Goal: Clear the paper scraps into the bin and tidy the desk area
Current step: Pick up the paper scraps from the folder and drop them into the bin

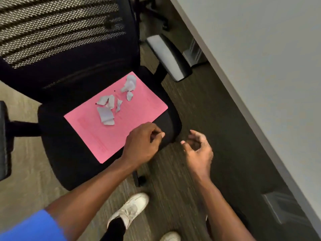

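A person in a blue sleeve (33, 225) and white trainers (130, 208) stands over a black office chair with a mesh back (57, 153) on a brown striped carpet (199, 110).

Nearest, the right hand (198, 150) hovers beyond the seat's front corner, fingers loosely curled and holding nothing. The left hand (142, 143) sits at the near edge of a pink sheet of paper (97, 133) lying flat on the seat, thumb and forefinger drawn together as if to pinch that edge; whether they grip it cannot be told.

Farther in, torn white paper scraps (111, 105) lie scattered on the sheet's far half, toward the backrest. A pale grey table (269, 66) runs along the right. No bin is in view.

The sheet could serve as a tray: lift both long edges together, bow it into a trough, keep it level so the light scraps do not slide off.
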`<control>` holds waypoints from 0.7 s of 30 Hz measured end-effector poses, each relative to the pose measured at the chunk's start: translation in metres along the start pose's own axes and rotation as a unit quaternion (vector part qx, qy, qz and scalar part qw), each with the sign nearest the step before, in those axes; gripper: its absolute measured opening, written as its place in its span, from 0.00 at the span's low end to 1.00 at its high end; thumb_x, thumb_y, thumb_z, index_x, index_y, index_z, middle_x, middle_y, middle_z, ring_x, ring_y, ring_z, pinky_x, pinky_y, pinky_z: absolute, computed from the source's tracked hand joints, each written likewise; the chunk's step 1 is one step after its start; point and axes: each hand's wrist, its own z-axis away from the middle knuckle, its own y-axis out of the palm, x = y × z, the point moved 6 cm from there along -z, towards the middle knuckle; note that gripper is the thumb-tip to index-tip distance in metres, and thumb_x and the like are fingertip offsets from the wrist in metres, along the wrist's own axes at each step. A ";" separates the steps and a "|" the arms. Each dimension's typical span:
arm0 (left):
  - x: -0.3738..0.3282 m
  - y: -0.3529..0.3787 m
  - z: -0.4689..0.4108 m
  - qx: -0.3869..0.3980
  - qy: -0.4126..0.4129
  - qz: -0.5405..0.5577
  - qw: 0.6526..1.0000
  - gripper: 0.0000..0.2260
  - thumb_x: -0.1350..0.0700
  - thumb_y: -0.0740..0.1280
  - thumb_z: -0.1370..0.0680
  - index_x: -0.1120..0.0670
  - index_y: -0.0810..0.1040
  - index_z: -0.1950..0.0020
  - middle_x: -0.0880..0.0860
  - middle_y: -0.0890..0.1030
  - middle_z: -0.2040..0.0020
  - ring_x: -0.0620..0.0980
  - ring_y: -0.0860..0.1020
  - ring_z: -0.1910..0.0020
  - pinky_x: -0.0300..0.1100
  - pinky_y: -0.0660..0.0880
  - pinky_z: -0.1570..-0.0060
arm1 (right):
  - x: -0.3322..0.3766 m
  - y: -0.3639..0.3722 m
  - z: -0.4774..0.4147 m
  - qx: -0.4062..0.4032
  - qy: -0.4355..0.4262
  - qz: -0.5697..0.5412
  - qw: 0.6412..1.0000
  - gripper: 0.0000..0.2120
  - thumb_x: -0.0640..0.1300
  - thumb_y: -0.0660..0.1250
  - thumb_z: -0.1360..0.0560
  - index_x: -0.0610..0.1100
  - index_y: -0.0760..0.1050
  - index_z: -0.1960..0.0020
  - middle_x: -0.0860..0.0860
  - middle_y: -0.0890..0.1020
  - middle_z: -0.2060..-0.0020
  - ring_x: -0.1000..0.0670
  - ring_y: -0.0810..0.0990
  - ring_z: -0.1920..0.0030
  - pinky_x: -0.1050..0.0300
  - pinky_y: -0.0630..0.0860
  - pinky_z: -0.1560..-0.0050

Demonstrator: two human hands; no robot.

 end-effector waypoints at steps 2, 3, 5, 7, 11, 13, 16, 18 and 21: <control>0.024 -0.030 -0.010 -0.027 -0.017 -0.057 0.998 0.07 0.47 0.71 0.19 0.48 0.84 0.47 0.46 0.85 0.48 0.48 0.81 0.47 0.51 0.81 0.46 | 0.031 0.024 -0.007 0.022 -0.030 0.012 0.999 0.24 0.41 0.79 0.27 0.57 0.79 0.35 0.57 0.84 0.43 0.58 0.85 0.45 0.59 0.82 0.46; 0.036 -0.042 -0.014 -0.034 -0.022 -0.086 0.995 0.09 0.46 0.71 0.19 0.49 0.84 0.44 0.47 0.84 0.45 0.50 0.80 0.42 0.50 0.80 0.43 | 0.042 0.035 -0.010 0.032 -0.039 0.016 0.999 0.24 0.41 0.79 0.27 0.56 0.79 0.34 0.56 0.83 0.42 0.58 0.84 0.45 0.58 0.82 0.46; 0.059 -0.062 -0.022 -0.039 -0.032 -0.137 0.989 0.17 0.42 0.73 0.20 0.52 0.82 0.37 0.50 0.81 0.37 0.53 0.76 0.33 0.51 0.78 0.37 | 0.061 0.058 -0.017 0.050 -0.053 0.035 0.997 0.25 0.43 0.79 0.27 0.56 0.78 0.33 0.56 0.82 0.42 0.57 0.83 0.45 0.57 0.83 0.45; 0.080 -0.075 -0.029 -0.019 -0.052 -0.194 0.979 0.32 0.38 0.75 0.23 0.53 0.75 0.26 0.54 0.73 0.25 0.56 0.69 0.24 0.56 0.75 0.29 | 0.077 0.082 -0.026 0.077 -0.077 0.078 0.991 0.27 0.45 0.79 0.26 0.58 0.76 0.31 0.56 0.80 0.40 0.57 0.82 0.44 0.56 0.83 0.44; 0.126 -0.087 -0.043 0.050 -0.106 -0.260 0.958 0.62 0.27 0.76 0.31 0.49 0.43 0.11 0.60 0.41 0.12 0.64 0.48 0.12 0.62 0.67 0.21 | 0.100 0.129 -0.048 0.152 -0.141 0.211 0.955 0.35 0.52 0.78 0.27 0.62 0.66 0.24 0.53 0.70 0.29 0.51 0.75 0.33 0.44 0.82 0.38; 0.146 -0.087 -0.051 0.075 -0.120 -0.254 0.957 0.68 0.25 0.76 0.35 0.45 0.31 0.13 0.59 0.29 0.14 0.67 0.41 0.12 0.65 0.66 0.21 | 0.110 0.153 -0.059 0.177 -0.166 0.278 0.929 0.42 0.55 0.78 0.28 0.65 0.60 0.21 0.51 0.61 0.21 0.46 0.68 0.25 0.40 0.82 0.37; 0.160 -0.083 -0.066 0.084 -0.092 -0.241 0.962 0.70 0.26 0.78 0.36 0.41 0.28 0.15 0.59 0.26 0.15 0.68 0.41 0.12 0.66 0.73 0.26 | 0.122 0.184 -0.076 0.198 -0.196 0.359 0.891 0.50 0.54 0.81 0.30 0.67 0.54 0.19 0.48 0.49 0.16 0.40 0.57 0.18 0.35 0.78 0.33; 0.165 -0.079 -0.077 0.086 -0.056 -0.250 0.963 0.68 0.27 0.78 0.34 0.41 0.29 0.15 0.59 0.27 0.15 0.69 0.42 0.12 0.64 0.76 0.29 | 0.130 0.204 -0.087 0.211 -0.216 0.400 0.865 0.53 0.53 0.82 0.31 0.66 0.52 0.19 0.46 0.45 0.15 0.39 0.53 0.17 0.35 0.78 0.34; 0.170 -0.071 -0.090 0.093 -0.009 -0.265 0.960 0.63 0.29 0.77 0.31 0.38 0.31 0.15 0.59 0.30 0.13 0.68 0.46 0.12 0.64 0.78 0.32 | 0.139 0.229 -0.103 0.224 -0.242 0.444 0.833 0.56 0.52 0.84 0.33 0.65 0.51 0.18 0.44 0.42 0.15 0.36 0.52 0.17 0.36 0.79 0.38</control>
